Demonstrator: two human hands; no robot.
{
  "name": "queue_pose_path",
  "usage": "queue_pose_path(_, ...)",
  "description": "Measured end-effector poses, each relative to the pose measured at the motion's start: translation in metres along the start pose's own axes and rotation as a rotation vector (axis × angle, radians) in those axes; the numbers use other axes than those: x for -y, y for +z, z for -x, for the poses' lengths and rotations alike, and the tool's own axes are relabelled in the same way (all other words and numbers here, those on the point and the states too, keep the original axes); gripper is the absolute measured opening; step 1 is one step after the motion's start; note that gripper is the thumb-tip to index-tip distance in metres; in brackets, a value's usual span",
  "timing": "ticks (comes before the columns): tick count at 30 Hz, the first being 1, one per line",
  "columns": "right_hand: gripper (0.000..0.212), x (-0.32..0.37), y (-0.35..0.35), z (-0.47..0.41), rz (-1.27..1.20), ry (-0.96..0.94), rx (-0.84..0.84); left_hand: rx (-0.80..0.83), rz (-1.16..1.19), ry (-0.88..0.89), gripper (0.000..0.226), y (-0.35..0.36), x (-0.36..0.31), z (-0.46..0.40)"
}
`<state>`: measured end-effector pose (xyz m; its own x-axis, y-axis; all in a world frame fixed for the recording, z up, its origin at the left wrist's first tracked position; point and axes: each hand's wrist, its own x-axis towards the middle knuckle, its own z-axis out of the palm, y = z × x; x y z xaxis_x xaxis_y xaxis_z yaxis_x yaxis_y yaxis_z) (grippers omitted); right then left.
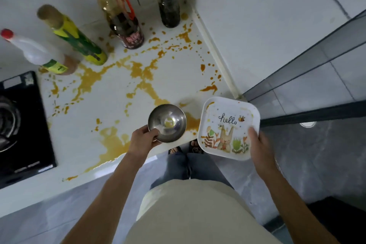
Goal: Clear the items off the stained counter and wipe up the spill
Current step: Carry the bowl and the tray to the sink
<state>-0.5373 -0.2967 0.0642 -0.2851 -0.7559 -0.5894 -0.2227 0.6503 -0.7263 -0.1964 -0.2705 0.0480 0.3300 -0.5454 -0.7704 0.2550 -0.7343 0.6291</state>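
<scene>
My left hand (143, 140) grips the near rim of a small steel bowl (168, 122), held just above the counter's front edge. My right hand (259, 145) holds a square white plate (227, 127) printed with "hello" and a rabbit, out past the counter's right end. An orange spill (138, 77) spreads in streaks and splashes over most of the white counter (111, 109), with a larger puddle (112, 144) running to the front edge.
Several bottles stand along the back wall: a white one with a red cap (37, 53), a yellow-green one (75, 39), a dark handled one (124, 24) and a dark-filled clear one (168, 4). A black stove (21, 128) sits left. A glass door (309, 77) stands right.
</scene>
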Motion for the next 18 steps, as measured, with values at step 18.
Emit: queue_pose_path(18, 0.024, 0.041, 0.082, -0.033, 0.51, -0.161, 0.429, -0.357, 0.661, -0.042, 0.017, -0.089, 0.124, 0.077)
